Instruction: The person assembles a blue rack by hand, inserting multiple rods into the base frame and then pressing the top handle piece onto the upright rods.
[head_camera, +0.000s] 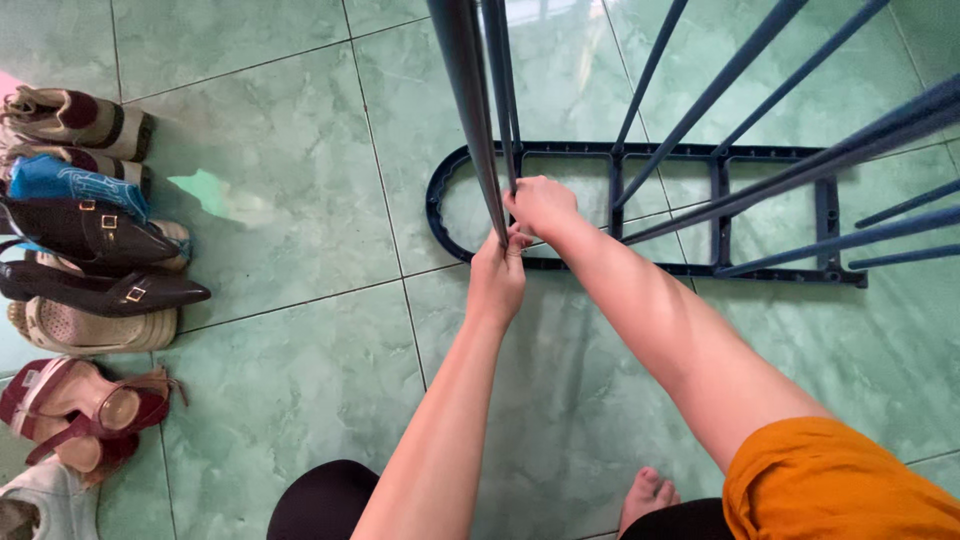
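Head view: the left hand (497, 275) and the right hand (541, 205) are both closed around the dark blue upright rods (480, 120) of a rack, just above its oval base frame (640, 210) on the green tiled floor (280, 200). Shoes (90, 250) line the left edge.

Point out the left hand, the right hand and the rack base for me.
left hand (497, 280), head view, back of the hand
right hand (541, 206), head view, knuckles
rack base (660, 151), head view, far rail of the dark blue frame
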